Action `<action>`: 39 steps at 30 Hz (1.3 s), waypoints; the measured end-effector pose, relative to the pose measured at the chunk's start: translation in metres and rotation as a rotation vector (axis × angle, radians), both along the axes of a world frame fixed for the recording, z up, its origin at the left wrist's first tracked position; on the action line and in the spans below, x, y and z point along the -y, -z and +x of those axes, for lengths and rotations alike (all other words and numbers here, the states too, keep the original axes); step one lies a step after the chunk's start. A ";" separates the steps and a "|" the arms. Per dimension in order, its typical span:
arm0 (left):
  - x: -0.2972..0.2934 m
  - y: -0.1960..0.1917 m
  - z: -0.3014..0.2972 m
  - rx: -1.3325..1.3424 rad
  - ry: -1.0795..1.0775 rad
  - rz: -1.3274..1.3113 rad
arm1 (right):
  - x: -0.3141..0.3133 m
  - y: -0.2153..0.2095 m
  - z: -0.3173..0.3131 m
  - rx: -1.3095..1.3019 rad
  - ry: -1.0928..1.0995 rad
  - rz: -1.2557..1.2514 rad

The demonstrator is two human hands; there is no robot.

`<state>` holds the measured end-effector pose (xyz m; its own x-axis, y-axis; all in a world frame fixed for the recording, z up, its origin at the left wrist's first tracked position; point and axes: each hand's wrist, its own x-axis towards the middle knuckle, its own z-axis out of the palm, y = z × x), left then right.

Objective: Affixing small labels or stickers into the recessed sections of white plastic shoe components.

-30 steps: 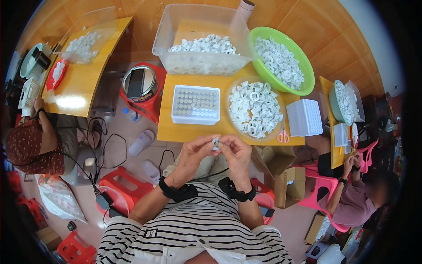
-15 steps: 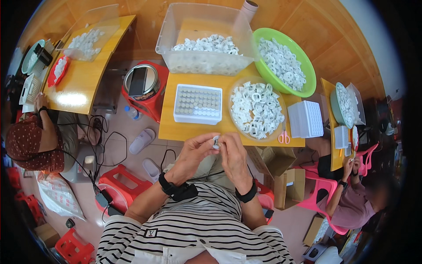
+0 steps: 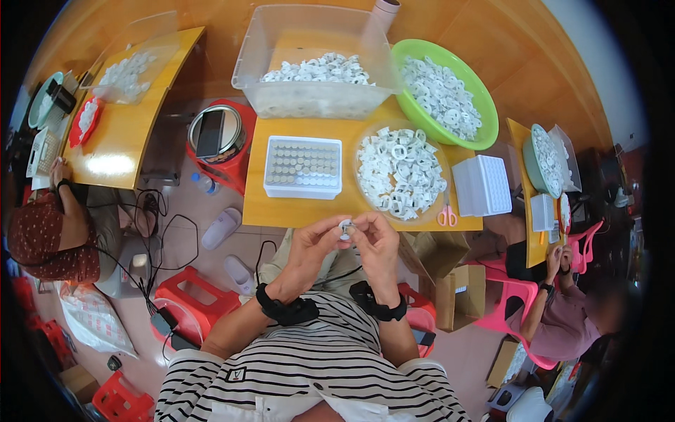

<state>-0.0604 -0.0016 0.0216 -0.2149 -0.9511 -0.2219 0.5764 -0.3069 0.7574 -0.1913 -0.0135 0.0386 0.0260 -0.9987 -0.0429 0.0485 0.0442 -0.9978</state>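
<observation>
Just beyond my lap, off the table's near edge, my left hand (image 3: 313,247) and my right hand (image 3: 378,246) meet fingertip to fingertip. Both are closed in a pinch on one small white plastic part (image 3: 345,227), and fingers cover much of it. Past my hands a white tray (image 3: 302,190) carries rows of small round grey and white pieces. To its right, a clear round dish (image 3: 361,193) is heaped with white plastic parts (image 3: 401,169), some ring-shaped. Pink-handled scissors (image 3: 447,216) lie beside the dish.
Behind stand a large clear bin (image 3: 316,103) and a green basin (image 3: 489,126), both with white parts. Stacked white trays (image 3: 481,186) sit at the table's right end. Red stools (image 3: 190,306) and cables flank me. Co-workers sit at tables left and right.
The view has shifted slightly, so the table's things sit further left. My right hand has turned and its fingers have moved on the small white part; both hands still pinch it.
</observation>
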 end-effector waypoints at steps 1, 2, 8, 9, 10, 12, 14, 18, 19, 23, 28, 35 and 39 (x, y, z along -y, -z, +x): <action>-0.001 0.001 -0.001 0.000 -0.011 0.002 | -0.001 0.000 0.000 0.061 -0.002 0.046; 0.000 -0.001 0.000 0.000 -0.006 0.003 | -0.001 0.001 0.000 0.061 0.002 0.047; 0.005 -0.013 0.003 -0.106 0.007 0.065 | -0.004 0.002 0.003 0.124 0.113 -0.044; 0.005 -0.013 0.003 -0.105 0.003 0.063 | -0.005 0.006 0.003 0.057 0.111 -0.077; 0.004 -0.013 0.003 -0.104 -0.002 0.061 | -0.007 0.009 0.003 -0.010 0.108 -0.111; 0.003 -0.011 0.002 -0.097 -0.003 0.064 | -0.009 0.006 0.006 -0.022 0.136 -0.112; 0.001 -0.011 0.001 -0.091 -0.001 0.066 | -0.010 0.005 0.007 -0.036 0.168 -0.115; 0.002 -0.006 0.003 0.058 -0.026 -0.030 | -0.009 0.003 0.002 -0.034 0.188 -0.086; 0.003 -0.004 0.005 0.177 -0.041 -0.130 | -0.008 0.000 0.001 -0.022 0.176 -0.047; 0.007 -0.003 0.006 0.249 -0.110 -0.196 | -0.007 -0.007 0.002 -0.047 0.143 -0.010; 0.011 -0.009 0.006 0.507 -0.134 -0.297 | -0.005 -0.007 0.001 0.003 0.109 -0.017; 0.017 -0.022 0.016 0.680 -0.023 -0.322 | -0.004 -0.014 0.000 -0.106 0.047 -0.065; 0.020 -0.026 0.020 0.776 0.076 -0.364 | -0.005 -0.012 0.001 -0.151 0.017 -0.094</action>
